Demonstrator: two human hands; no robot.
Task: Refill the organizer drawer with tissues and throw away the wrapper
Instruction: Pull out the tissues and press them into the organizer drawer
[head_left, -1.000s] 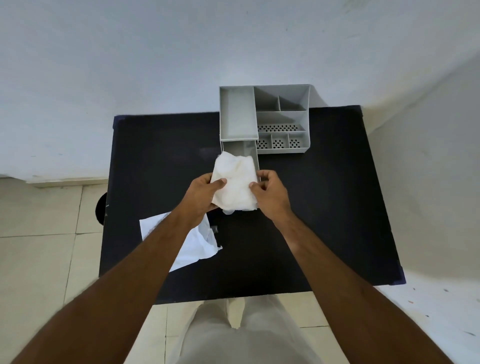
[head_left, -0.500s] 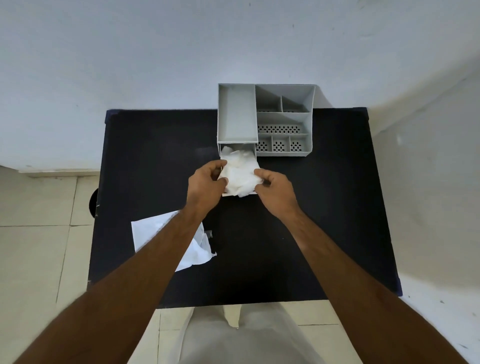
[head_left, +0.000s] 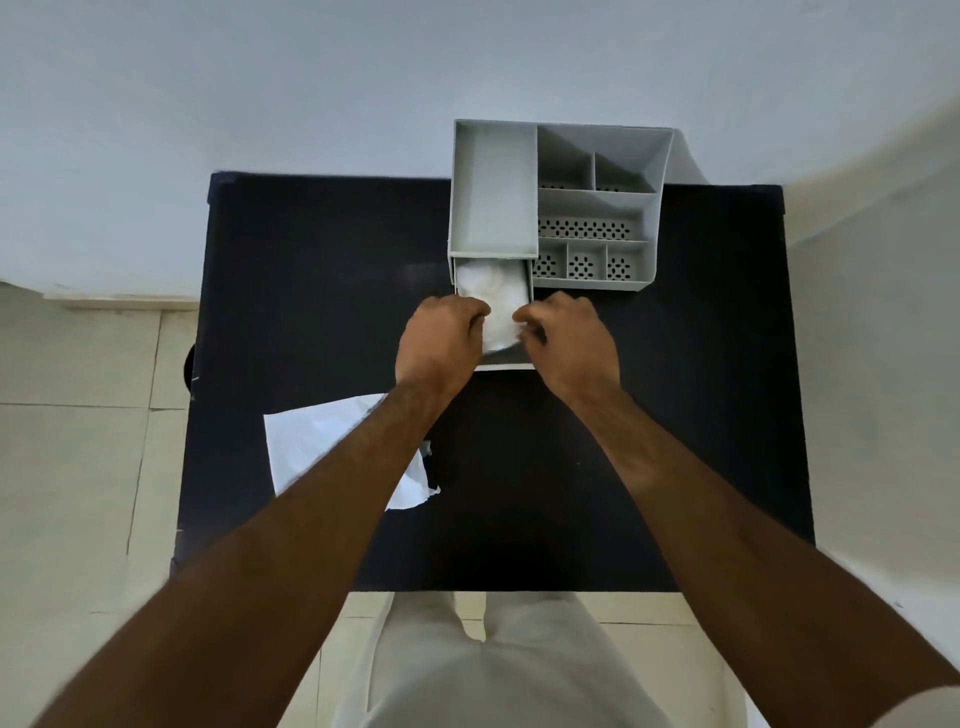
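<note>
Both hands, left hand and right hand, pinch the tissues inside the open drawer; the wrapper lies at seven o'clock on the desk.

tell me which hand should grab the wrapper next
Left, probably. The wrapper lies on the table's left side, partly under the left forearm, so the left hand only draws back. The right hand would cross over.
</note>
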